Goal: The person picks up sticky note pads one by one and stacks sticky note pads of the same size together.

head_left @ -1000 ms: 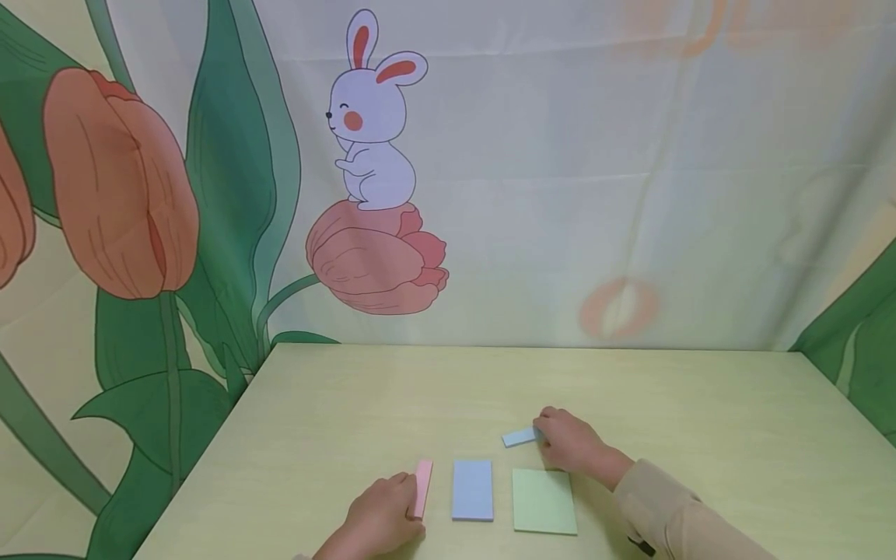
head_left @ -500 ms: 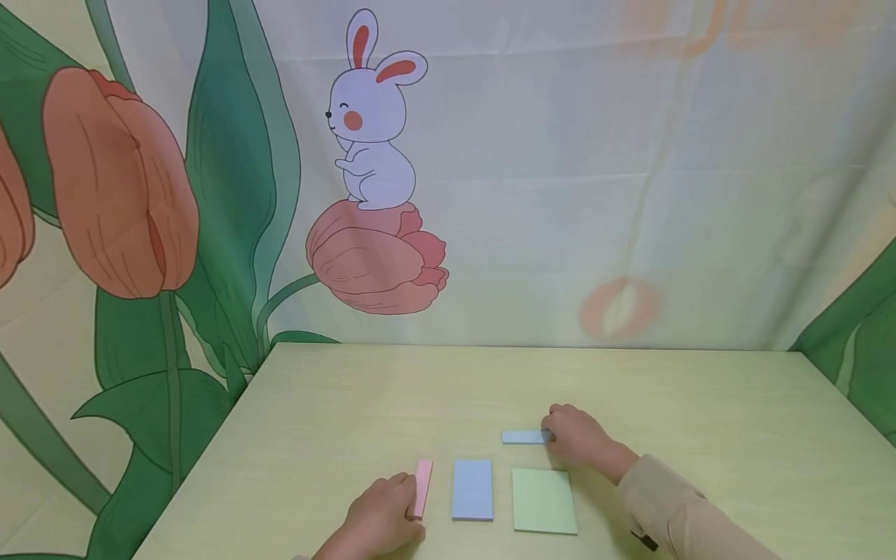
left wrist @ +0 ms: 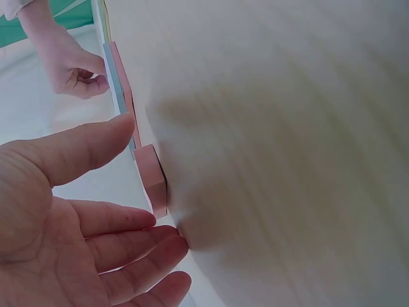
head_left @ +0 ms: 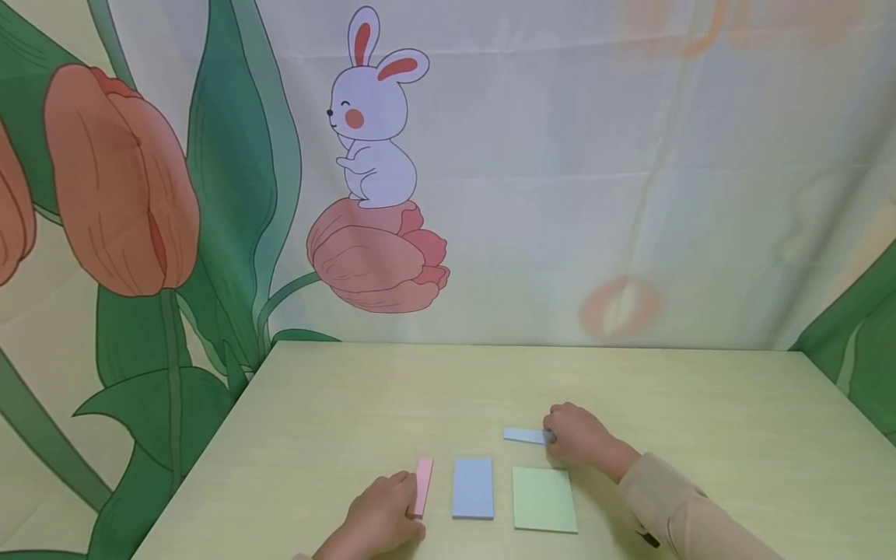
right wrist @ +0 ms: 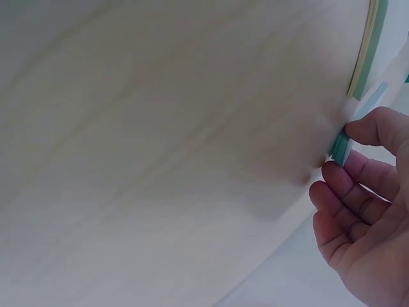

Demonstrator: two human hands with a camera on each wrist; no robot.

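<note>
A light blue strip of sticky notes (head_left: 526,435) lies behind the square pad on the table. My right hand (head_left: 581,438) pinches its right end between thumb and index finger (right wrist: 370,174), the other fingers loosely bent. At the left, a narrow pink sticky note pad (head_left: 423,486) stands beside my left hand (head_left: 381,513). In the left wrist view the thumb (left wrist: 96,147) and relaxed fingers lie on either side of that pink pad's end (left wrist: 151,179), without closing round it. Between the hands lie a blue sticky note pad (head_left: 473,488) and a square light green one (head_left: 544,499).
The pale yellow table (head_left: 336,412) reaches back to a hanging cloth (head_left: 532,194) printed with tulips and a rabbit. My right sleeve (head_left: 675,498) crosses the table's front right, just right of the green pad.
My right hand has shifted slightly right, and the light blue strip has turned from slanting up rightward to nearly level, now dipping slightly rightward. The left hand and other pads stay in place.
</note>
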